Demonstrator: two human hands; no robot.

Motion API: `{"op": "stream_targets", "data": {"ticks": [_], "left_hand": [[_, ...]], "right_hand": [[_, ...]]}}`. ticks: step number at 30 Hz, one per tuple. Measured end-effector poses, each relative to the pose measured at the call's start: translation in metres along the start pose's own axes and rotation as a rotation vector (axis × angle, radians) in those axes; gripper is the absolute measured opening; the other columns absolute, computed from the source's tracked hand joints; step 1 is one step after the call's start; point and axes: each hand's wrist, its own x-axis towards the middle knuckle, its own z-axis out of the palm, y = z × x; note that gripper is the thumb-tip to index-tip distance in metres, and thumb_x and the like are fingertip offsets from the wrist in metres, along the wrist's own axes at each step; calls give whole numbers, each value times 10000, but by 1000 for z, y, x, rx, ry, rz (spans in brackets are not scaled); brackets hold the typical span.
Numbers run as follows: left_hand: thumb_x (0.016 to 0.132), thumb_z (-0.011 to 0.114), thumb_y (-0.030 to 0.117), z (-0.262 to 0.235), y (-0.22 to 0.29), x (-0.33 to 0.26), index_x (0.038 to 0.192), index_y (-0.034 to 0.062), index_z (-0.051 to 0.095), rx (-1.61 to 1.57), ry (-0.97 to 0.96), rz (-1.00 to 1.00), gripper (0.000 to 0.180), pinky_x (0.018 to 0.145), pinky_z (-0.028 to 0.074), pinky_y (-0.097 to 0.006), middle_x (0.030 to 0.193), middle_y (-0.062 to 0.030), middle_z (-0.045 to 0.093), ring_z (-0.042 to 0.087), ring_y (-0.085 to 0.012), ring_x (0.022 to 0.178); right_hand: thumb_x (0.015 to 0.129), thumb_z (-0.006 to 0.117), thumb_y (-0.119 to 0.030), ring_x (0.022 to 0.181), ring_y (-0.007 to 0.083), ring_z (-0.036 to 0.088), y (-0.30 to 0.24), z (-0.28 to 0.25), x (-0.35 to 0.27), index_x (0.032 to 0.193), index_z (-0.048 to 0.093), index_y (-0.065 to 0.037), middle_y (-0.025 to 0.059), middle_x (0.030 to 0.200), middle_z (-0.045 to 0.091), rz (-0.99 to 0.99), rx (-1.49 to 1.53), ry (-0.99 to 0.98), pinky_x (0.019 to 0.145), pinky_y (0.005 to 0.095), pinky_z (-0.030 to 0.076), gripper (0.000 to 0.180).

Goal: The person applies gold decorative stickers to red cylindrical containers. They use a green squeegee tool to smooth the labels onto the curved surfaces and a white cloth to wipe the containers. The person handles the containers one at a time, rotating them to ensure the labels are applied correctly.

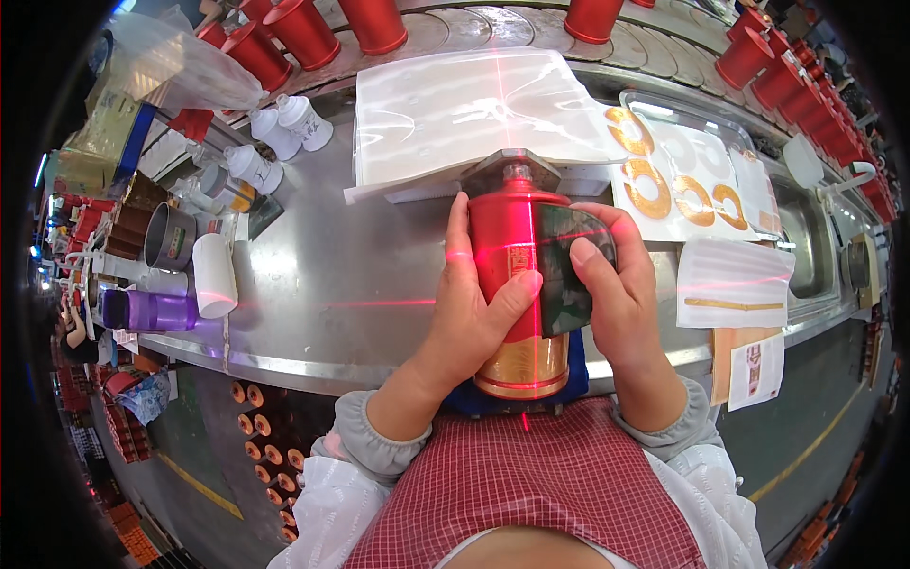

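A red bottle [502,223] with a gold lower band lies in front of me, its neck pointing away toward a dark metal block [512,169]. My left hand [479,308] is wrapped along its left side, thumb across the front near a gold label. In my right hand [621,275] is a dark green flat scraper [566,284], gripped with the thumb on top and pressed against the bottle's right side. Red laser lines cross on the bottle and both hands. Beneath the bottle's near end shows a blue cloth [576,365].
Clear-covered white sheets [455,109] lie at the far side. Gold ring-shaped decals [646,188] on a sheet sit to the right, before a sink [810,237]. White squeeze bottles [303,123] and a purple container [156,310] stand left. Red bottles [301,33] ride a conveyor [474,28] behind.
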Motion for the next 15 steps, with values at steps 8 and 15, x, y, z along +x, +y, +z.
{"op": "stream_targets", "data": {"ticks": [8,15], "left_hand": [[876,662,234,2,6,0,1475,-86,-35,17,1,1,973,1051,381,-357,1368,-187,427,473,-233,1232],[879,654,220,2,7,1,1475,-85,-40,-14,-12,1,964,1052,379,-354,1370,-184,421,471,-228,1230]], "right_hand": [[911,548,-92,806,79,527,1,1,0,1177,525,24,43,925,591,-29,-19,17,730,251,459,291],[915,549,-102,856,93,543,-2,0,-2,1189,517,24,58,969,600,16,19,-3,768,256,464,304]]}}
